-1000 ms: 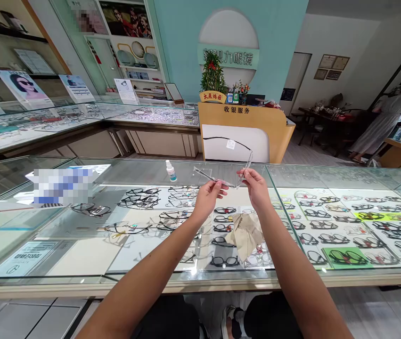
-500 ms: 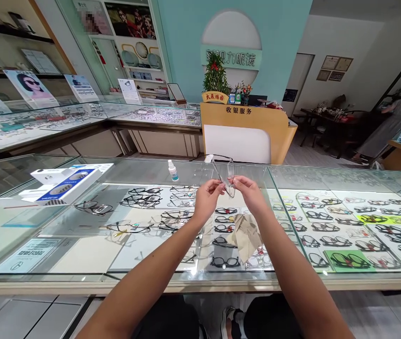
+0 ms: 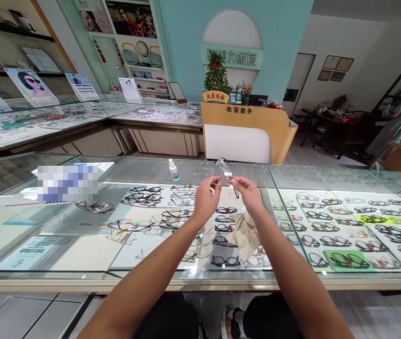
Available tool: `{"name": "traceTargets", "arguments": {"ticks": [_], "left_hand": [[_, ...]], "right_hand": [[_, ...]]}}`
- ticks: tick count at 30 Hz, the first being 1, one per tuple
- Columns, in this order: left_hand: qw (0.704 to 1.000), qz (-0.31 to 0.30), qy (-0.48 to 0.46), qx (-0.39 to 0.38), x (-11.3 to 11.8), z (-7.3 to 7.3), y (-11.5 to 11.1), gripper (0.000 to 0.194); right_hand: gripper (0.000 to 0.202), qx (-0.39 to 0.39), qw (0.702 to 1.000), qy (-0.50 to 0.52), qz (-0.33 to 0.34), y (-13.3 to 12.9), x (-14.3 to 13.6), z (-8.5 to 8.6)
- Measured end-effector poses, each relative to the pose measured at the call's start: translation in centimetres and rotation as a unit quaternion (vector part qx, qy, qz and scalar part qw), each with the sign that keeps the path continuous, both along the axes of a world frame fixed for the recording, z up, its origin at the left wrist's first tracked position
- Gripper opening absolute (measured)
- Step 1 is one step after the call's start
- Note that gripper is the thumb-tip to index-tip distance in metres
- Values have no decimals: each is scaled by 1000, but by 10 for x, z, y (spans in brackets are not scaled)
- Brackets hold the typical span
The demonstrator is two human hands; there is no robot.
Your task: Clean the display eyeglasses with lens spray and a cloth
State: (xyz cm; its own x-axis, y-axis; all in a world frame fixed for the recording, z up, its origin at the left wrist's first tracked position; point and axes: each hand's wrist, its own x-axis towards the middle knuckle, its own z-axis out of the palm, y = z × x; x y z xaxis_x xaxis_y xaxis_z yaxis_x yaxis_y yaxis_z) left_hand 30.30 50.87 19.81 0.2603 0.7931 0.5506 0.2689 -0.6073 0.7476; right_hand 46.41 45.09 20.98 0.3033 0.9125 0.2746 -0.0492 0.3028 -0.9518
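Above the glass counter, both hands are raised close together around one pair of glasses (image 3: 225, 168). My right hand (image 3: 247, 190) pinches the glasses near their rim. My left hand (image 3: 207, 195) is at the other side, its thumb and fingertips close together; whether they touch the frame is too small to tell. A small white spray bottle (image 3: 174, 170) stands on the counter, left of the hands and farther off. Just below my right hand lies a crumpled beige cloth (image 3: 245, 238) on the glass.
Rows of glasses (image 3: 318, 215) fill the glass display counter (image 3: 186, 277). A white and blue box, blurred, sits at the left. Beyond are a wooden cash desk (image 3: 281, 132) with a plant (image 3: 216, 75) and, far right, a person (image 3: 394, 120).
The glasses have turned between the hands, from upright and spread to a more edge-on tilt. The left fingers have loosened around them. The person at the far right has shifted slightly.
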Motion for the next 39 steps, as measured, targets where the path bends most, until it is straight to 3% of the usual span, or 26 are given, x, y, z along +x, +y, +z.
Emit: {"name": "traceTargets", "arguments": {"ticks": [2,4,11,19,25,31,34,39], "left_hand": [[997,55,-23,48,-4,2,6,36],[994,73,-32,77,-8,4,12,45],[995,46,-22,81,-14,5,23,36],[994,64,-41,76,-17,6,24,32],[994,-34,-104,-27,-12,3,20,24],[991,-99,-87,-10,-2,2,17,20],[986,-124,-108,-37,0,3,18,24],[972,-181,-125,-90,0,0,23,30]], "right_hand": [[29,-13,1000,-19,1,-1,1,2],[30,-20,999,-41,13,-3,1,4],[31,-19,995,-71,60,-9,-4,8],[32,-18,991,-69,110,-10,-6,9],[34,-13,994,-57,90,-9,-5,7],[33,12,997,-59,48,-4,-2,4],[34,27,997,-65,17,-1,0,3],[33,1,999,-35,40,-1,-1,0]]}}
